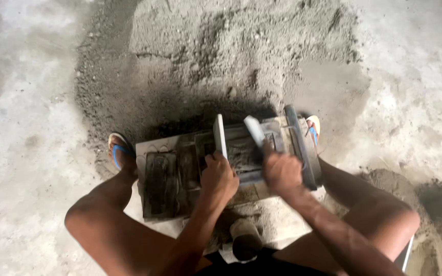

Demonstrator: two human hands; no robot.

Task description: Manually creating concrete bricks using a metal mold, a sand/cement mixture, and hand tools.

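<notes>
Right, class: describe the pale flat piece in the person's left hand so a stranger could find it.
Start at the grey sand heap, then drop to the dark metal mould between the feet. The left hand holds a pale flat plate upright on edge there, the only light, standing piece.

No packages, labels, signs or screens anywhere in view.
</notes>
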